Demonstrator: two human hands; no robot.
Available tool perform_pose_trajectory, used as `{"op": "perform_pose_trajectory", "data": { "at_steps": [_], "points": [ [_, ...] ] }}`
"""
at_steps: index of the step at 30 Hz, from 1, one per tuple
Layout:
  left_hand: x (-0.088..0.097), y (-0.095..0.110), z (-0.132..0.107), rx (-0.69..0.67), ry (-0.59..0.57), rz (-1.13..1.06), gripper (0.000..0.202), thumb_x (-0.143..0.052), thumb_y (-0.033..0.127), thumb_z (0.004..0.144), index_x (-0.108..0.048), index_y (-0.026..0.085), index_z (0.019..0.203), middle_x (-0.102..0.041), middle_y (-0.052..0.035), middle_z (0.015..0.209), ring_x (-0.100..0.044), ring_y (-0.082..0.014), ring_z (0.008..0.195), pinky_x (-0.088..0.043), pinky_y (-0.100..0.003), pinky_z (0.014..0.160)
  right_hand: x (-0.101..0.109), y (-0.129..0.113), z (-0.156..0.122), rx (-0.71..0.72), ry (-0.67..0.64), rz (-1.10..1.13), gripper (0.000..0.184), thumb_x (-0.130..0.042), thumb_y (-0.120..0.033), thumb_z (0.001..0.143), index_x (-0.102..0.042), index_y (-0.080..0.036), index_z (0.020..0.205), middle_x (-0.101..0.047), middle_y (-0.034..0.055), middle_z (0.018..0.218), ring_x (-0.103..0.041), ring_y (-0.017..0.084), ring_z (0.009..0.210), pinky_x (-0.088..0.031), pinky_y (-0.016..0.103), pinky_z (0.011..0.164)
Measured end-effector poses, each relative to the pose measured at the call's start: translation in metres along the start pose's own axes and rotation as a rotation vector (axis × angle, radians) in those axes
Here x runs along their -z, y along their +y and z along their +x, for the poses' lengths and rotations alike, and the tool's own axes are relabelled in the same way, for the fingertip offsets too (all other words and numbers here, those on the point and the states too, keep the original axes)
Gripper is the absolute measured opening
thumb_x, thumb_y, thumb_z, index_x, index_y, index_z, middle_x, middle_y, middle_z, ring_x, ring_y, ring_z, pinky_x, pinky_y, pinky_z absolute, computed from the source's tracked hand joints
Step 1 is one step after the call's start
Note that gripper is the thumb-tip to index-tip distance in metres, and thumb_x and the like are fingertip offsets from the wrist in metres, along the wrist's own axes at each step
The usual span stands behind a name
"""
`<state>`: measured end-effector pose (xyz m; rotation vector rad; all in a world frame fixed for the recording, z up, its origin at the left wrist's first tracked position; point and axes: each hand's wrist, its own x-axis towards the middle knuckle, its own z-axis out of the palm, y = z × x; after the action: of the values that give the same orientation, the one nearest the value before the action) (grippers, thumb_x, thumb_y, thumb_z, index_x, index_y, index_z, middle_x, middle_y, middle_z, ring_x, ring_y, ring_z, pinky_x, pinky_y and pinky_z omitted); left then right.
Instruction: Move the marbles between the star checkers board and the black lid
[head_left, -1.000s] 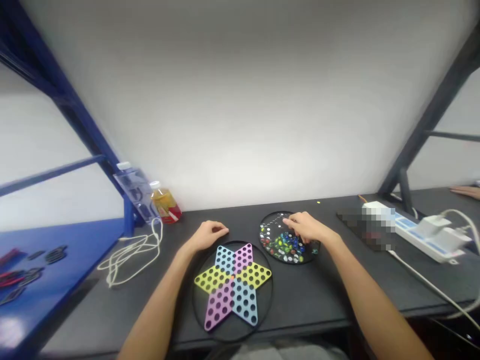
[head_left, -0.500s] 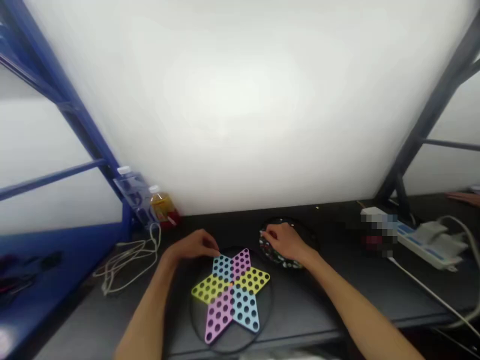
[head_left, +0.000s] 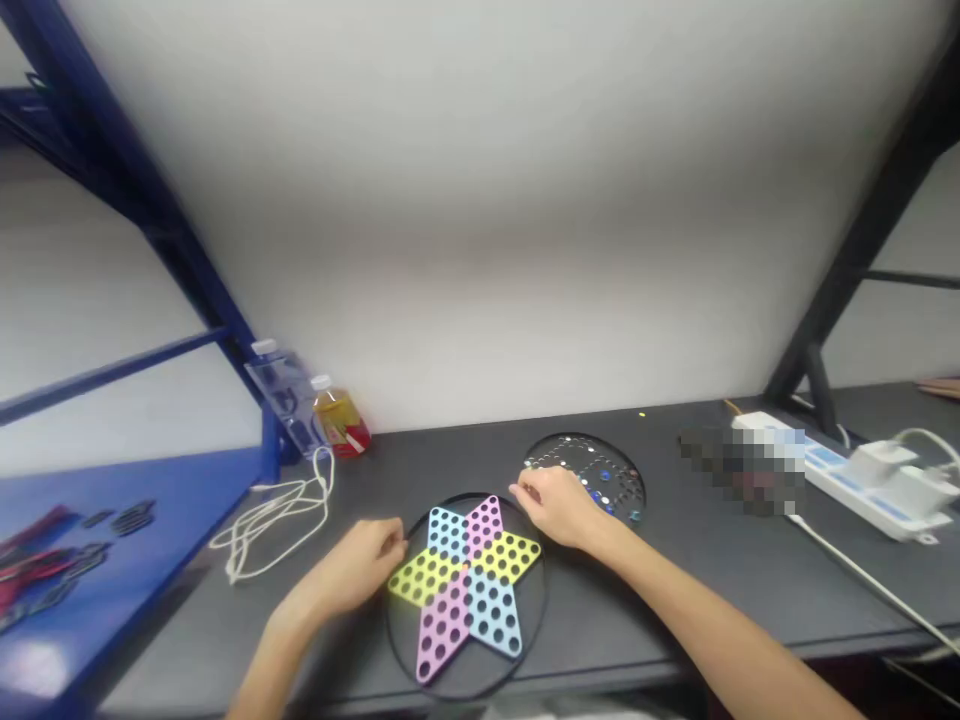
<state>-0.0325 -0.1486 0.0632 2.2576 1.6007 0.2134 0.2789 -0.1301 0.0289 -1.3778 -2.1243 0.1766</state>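
Observation:
A star-shaped Chinese checkers board [head_left: 491,598] with pink, yellow and blue points full of holes lies in a round, dark-rimmed base near the front. At its left rim is my left hand [head_left: 364,562], fingers curled in; anything inside them is hidden. My right hand [head_left: 559,505] hovers between the board and a second round, dark-rimmed piece [head_left: 626,478] dotted with small coloured marbles. Thumb and fingers of that hand are pinched together, and what they hold, if anything, cannot be made out. Its wrist covers part of the marbles.
A white cable [head_left: 281,525] lies coiled at left, near a yellow-red bottle [head_left: 341,420] and a clear bottle [head_left: 289,390]. A power strip [head_left: 847,485] with plugs stands at right beside a blurred-out item [head_left: 750,465]. Blue surface [head_left: 172,520] at left holds red and dark pieces.
My left hand has come down from the board's upper point to its left rim. My right hand has drawn back leftward off the marbles, uncovering more of them. The view has shifted slightly.

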Motion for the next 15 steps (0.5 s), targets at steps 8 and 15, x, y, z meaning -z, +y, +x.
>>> {"op": "perform_pose_trajectory", "data": {
  "at_steps": [8, 15],
  "points": [
    [0.015, -0.029, 0.005, 0.102, 0.252, -0.349, 0.040, -0.049, 0.053, 0.084, -0.061, 0.019, 0.101, -0.070, -0.0028, 0.079, -0.065, -0.0208, 0.071, -0.047, -0.027, 0.061, -0.001, -0.026, 0.000, -0.158, 0.238, 0.559, 0.021, -0.051, -0.033, 0.090, -0.062, -0.019, 0.081, -0.062, 0.0024, 0.079, -0.055, 0.016, 0.072, -0.042, 0.027, 0.070],
    [0.059, 0.041, -0.024, 0.153, 1.099, 0.013, 0.032, -0.055, 0.046, 0.088, -0.064, 0.024, 0.110, -0.073, -0.0022, 0.084, -0.070, -0.0220, 0.079, -0.053, -0.030, 0.067, -0.019, -0.057, 0.009, -0.623, 0.198, 1.501, 0.042, -0.052, -0.054, 0.086, -0.057, -0.020, 0.112, -0.056, 0.0113, 0.122, -0.056, 0.024, 0.109, -0.051, 0.038, 0.084]
  ]
}}
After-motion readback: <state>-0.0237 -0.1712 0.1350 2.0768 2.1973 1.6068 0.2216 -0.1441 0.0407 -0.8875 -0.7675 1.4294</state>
